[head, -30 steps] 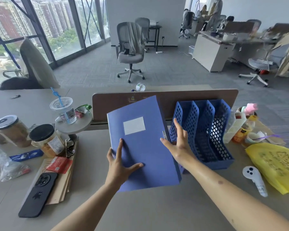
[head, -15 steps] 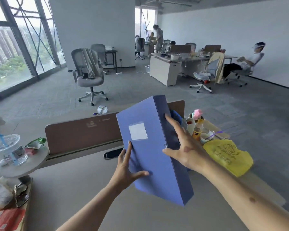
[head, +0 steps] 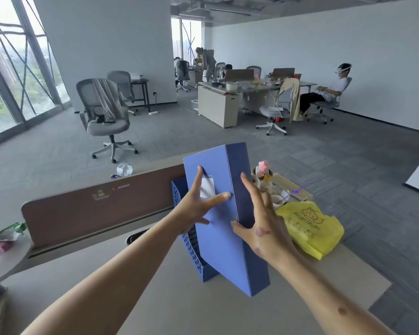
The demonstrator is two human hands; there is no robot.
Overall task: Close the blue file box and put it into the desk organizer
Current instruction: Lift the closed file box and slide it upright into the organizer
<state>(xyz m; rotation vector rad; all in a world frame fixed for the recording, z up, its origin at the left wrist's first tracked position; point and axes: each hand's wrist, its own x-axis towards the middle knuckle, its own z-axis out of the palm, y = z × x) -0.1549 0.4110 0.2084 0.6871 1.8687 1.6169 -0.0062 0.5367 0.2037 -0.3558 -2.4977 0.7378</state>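
The blue file box (head: 225, 245) is closed and stands nearly upright, tilted, in front of the blue mesh desk organizer (head: 191, 247). Its lower corner hangs at the organizer's front, and I cannot tell if it sits in a slot. A white label shows on its broad face. My left hand (head: 198, 204) presses flat on that face, fingers spread over the label. My right hand (head: 259, 226) grips the spine edge, thumb on the face and fingers on the narrow side. Most of the organizer is hidden behind the box.
A brown desk divider (head: 87, 209) runs behind the organizer. To the right lie a yellow plastic bag (head: 310, 228), cups and small bottles (head: 264, 175). A round side shelf (head: 7, 257) with snack packets sits at the left. Office chairs and people are beyond the desk.
The box went from lying flat on the desk to being lifted and turned upright, then moved over to the organizer. My view has swung up and to the right.
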